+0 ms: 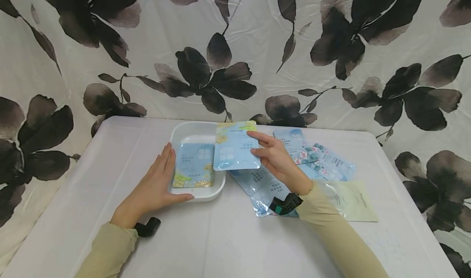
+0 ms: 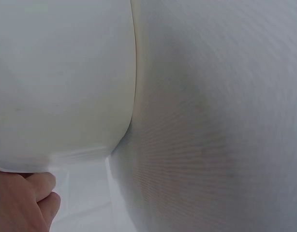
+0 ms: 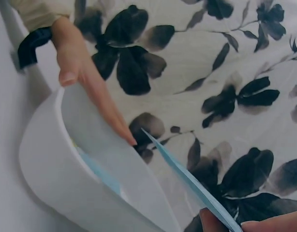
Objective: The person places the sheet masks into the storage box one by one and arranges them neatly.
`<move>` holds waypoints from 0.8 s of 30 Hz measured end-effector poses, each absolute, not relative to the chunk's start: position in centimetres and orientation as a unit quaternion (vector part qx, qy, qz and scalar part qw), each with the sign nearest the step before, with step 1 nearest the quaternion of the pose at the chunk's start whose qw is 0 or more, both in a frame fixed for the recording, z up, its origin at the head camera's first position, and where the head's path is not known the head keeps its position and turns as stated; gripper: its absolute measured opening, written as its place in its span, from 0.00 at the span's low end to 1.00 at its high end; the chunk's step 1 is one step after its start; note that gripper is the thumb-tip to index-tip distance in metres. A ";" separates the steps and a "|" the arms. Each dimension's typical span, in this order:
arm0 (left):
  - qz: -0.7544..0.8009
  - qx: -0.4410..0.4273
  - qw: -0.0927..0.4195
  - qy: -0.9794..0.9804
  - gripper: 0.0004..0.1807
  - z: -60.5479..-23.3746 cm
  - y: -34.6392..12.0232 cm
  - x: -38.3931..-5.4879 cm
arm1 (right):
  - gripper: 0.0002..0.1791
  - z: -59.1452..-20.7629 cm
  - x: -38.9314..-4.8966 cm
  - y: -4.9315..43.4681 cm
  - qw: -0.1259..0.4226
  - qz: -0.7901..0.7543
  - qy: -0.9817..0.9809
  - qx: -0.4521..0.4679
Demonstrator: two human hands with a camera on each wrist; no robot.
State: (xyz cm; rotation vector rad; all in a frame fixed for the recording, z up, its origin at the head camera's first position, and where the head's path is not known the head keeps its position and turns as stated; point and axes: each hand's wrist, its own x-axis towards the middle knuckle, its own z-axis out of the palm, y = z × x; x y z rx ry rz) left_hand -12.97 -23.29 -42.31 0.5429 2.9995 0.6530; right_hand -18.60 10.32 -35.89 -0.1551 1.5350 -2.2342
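Note:
My right hand [image 1: 276,159] pinches a blue face mask packet [image 1: 235,149] with yellow corners by its right edge, thumb and fingers on opposite sides. It hangs over the right rim of a white plastic tray [image 1: 217,193]; the right wrist view shows this packet [image 3: 187,181] edge-on and tilted. Inside the tray lies a similar blue packet [image 1: 193,165], flat. My left hand [image 1: 151,188] rests along the tray's left side, fingers straight against the wall and thumb at the near rim. In the left wrist view, knuckles of the left hand [image 2: 22,200] show beside the tray wall [image 2: 66,87].
Right of the tray, several blue packets [image 1: 254,180] overlap in a loose pile, some with pink flowers [image 1: 298,147]. A pale green packet [image 1: 355,202] lies nearer the right forearm. Behind the white table [image 1: 206,245] hangs a floral cloth [image 1: 257,45].

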 end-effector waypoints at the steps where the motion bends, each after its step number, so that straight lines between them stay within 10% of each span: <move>1: 0.209 0.175 0.012 0.962 0.77 -42.3 -23.3 -13.0 | 0.35 -35.9 -18.6 10.0 0.213 -0.803 0.553 -0.055; 24: 0.210 0.189 0.007 0.959 0.76 -42.4 -23.4 -13.1 | 0.34 -36.3 -19.3 2.8 0.274 -0.727 0.628 -0.043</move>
